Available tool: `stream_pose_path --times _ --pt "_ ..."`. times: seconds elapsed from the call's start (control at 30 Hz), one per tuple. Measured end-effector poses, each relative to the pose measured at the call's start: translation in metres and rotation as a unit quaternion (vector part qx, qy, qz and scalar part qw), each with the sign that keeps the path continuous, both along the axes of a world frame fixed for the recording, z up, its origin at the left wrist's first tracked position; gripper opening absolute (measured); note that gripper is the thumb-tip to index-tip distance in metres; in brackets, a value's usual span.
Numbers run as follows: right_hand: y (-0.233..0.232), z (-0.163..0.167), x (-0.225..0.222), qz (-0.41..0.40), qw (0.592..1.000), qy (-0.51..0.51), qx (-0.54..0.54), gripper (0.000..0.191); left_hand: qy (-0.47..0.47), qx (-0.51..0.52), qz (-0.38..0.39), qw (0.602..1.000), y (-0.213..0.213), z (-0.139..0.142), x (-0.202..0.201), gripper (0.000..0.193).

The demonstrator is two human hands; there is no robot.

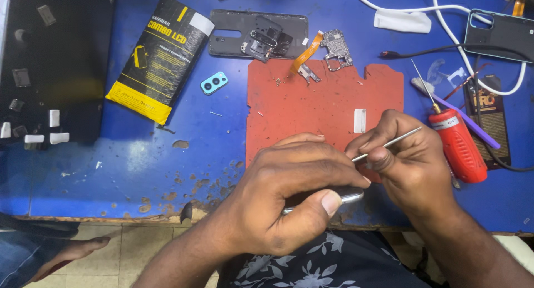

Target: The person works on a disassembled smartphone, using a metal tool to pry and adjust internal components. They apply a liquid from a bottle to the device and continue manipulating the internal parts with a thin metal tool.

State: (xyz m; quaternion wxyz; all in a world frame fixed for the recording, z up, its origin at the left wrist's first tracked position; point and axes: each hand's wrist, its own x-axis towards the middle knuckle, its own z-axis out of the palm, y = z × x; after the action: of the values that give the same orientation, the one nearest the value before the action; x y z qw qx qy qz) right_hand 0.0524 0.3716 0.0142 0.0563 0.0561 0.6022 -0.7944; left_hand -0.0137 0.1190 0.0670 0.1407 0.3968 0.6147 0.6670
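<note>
At 6 o'clock on worktop, my left hand grips the phone edge-on; right hand pinches metal pry tool. Keep the tip shallow, angle low, and left grip firm so it can't slip.

A single head-worn view is given, aimed steeply down and forward from close above the blue worktop, whose near edge is seen low in frame.
</note>
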Motion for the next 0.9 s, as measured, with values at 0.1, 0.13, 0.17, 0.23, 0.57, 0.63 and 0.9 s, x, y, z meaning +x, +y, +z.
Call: stream_pose_path --times 0.1,0.13,0.17,0.23,0.57,0.63,0.9 --pt "0.000 -0.001 0.000 -0.001 1.000 0.001 -0.003 0.026 -0.001 -0.001 0.001 1.000 0.000 0.000 0.000 0.031" --pt "0.000 -0.001 -0.001 0.000 1.000 0.000 -0.004 0.026 -0.003 -0.002 0.001 1.000 0.000 0.000 0.000 0.031" --pt "0.000 -0.002 -0.001 0.000 1.000 0.000 -0.004 0.026 -0.008 -0.004 0.000 1.000 0.000 0.001 0.000 0.032" --pt "0.000 -0.003 -0.002 -0.001 1.000 -0.007 -0.010 0.026 -0.013 -0.008 -0.001 1.000 -0.001 0.001 -0.001 0.033" --pt "-0.009 -0.020 0.033 -0.058 0.948 0.194 0.245 0.023 -0.029 -0.002 -0.005 1.000 -0.004 0.004 -0.004 0.032" --pt "-0.005 -0.024 0.035 -0.055 0.944 0.187 0.265 0.022 -0.020 0.000 -0.008 1.000 -0.002 0.003 -0.003 0.031" --pt "-0.001 -0.012 0.014 -0.020 0.996 0.056 0.073 0.026 -0.027 -0.017 -0.007 0.999 -0.002 0.006 -0.001 0.033"
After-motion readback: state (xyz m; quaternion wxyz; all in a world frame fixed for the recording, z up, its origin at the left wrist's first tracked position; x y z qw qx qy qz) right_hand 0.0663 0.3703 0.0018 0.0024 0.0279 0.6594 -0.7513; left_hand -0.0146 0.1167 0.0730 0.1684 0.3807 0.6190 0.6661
